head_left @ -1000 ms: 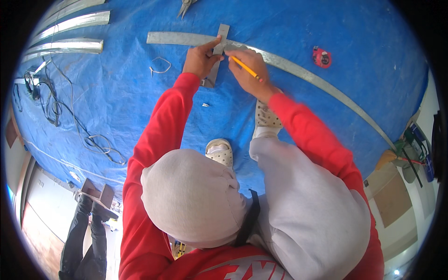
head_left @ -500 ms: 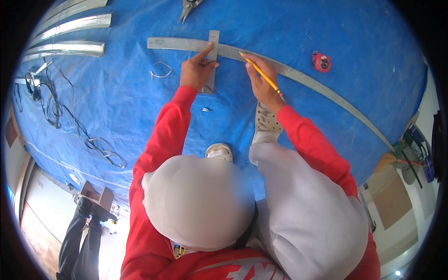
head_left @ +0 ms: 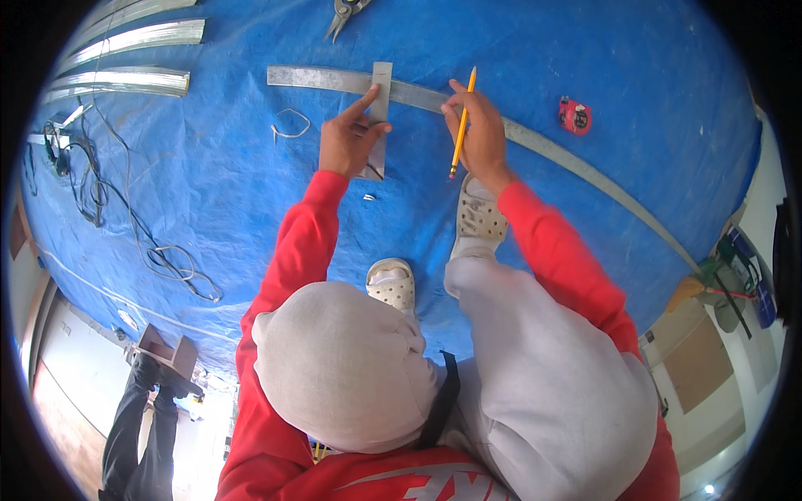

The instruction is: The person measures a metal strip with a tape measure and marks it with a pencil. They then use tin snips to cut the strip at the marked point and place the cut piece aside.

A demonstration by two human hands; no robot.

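Observation:
A long flat metal strip [head_left: 585, 164] lies across the blue tarp [head_left: 251, 209], bending away to the right. Crossing it near its left end is a short flat metal piece [head_left: 381, 113]. My left hand [head_left: 349, 142] holds this piece, index finger on its face near the crossing and thumb at its right side. My right hand [head_left: 484, 142] grips a yellow pencil [head_left: 461, 134], over the long strip and to the right of the short piece. The pencil's point faces away from me and its eraser end faces me.
Metal snips [head_left: 341, 17] lie at the far edge, a pink tape measure [head_left: 575, 115] to the right. Shiny metal strips [head_left: 134, 81] and dark cables [head_left: 100, 179] are on the left. A wire loop [head_left: 292, 125] sits left of my left hand. Another person's legs [head_left: 142, 426] show lower left.
The pencil has swung from a slant to nearly upright, its point moving away from the long strip's surface. My left hand keeps its hold on the short metal piece.

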